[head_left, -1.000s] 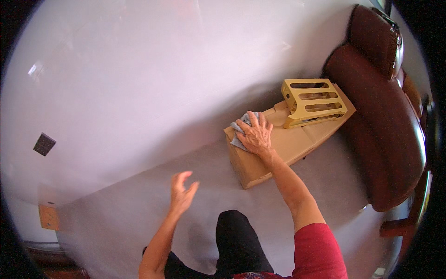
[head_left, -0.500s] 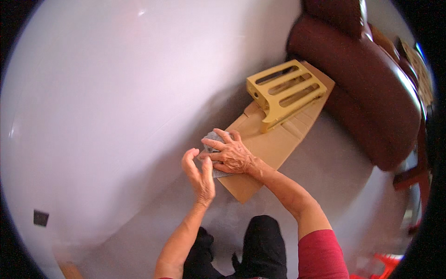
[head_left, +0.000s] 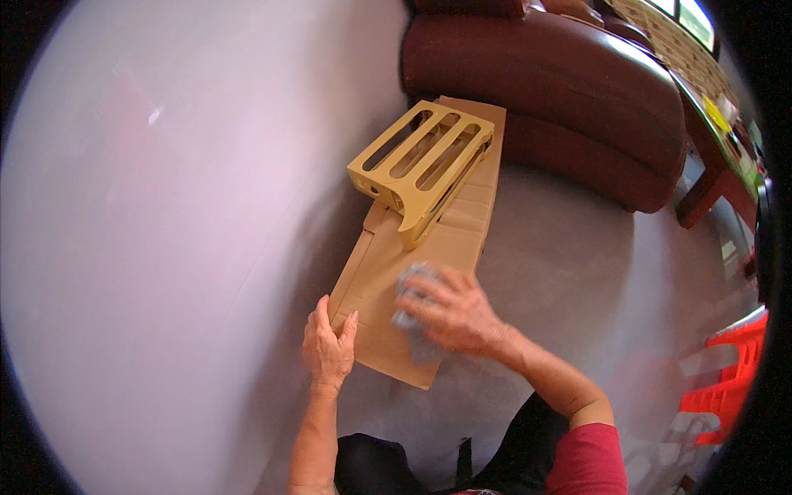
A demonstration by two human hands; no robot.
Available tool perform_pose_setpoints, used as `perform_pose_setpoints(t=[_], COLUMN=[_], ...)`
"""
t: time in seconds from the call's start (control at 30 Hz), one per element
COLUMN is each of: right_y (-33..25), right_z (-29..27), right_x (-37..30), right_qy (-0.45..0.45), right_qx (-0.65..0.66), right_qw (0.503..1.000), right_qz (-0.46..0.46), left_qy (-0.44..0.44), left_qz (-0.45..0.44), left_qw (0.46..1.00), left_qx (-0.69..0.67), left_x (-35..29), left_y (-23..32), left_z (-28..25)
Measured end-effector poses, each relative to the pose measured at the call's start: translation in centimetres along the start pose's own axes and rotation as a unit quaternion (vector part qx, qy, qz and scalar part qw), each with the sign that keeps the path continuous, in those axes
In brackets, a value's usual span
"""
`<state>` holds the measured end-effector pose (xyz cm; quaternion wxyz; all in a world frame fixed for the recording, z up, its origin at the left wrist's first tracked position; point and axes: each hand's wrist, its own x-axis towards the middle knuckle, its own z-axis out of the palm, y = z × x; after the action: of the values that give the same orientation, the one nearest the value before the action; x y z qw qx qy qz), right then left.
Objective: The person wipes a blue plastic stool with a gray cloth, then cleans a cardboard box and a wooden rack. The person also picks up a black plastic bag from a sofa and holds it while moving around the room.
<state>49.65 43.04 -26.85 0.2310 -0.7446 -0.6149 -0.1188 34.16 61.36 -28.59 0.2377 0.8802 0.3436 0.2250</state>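
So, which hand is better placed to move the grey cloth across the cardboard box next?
Probably the right hand: it holds the grey cloth over the cardboard box, while the left hand is at the box's left edge with no cloth.

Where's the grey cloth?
Head view, lower centre: the grey cloth is in the right hand, over the near end of the cardboard, right of the left hand.

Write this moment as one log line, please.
left hand: at left edge of cardboard box | right hand: holds grey cloth over box | yellow frame: on box
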Motion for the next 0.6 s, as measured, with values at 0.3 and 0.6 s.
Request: perform_pose_setpoints(t=[0.3,0.6], right_y=[14.0,5.5], right_z=[4.3,15.7], right_x=[2.7,-6.9], right_qy=[0.276,0.223], right_qx=[0.020,0.243], right_qw=[0.868,0.709], right_qz=[0.412,0.624], left_qy=[-0.008,-0.023], left_qz=[0.026,0.026], left_qw=[0.999,0.998], left_qx=[-0.033,-0.045], left_x=[0.0,0.4], left_y=[-0.6,-0.9], left_z=[1.2,1.5])
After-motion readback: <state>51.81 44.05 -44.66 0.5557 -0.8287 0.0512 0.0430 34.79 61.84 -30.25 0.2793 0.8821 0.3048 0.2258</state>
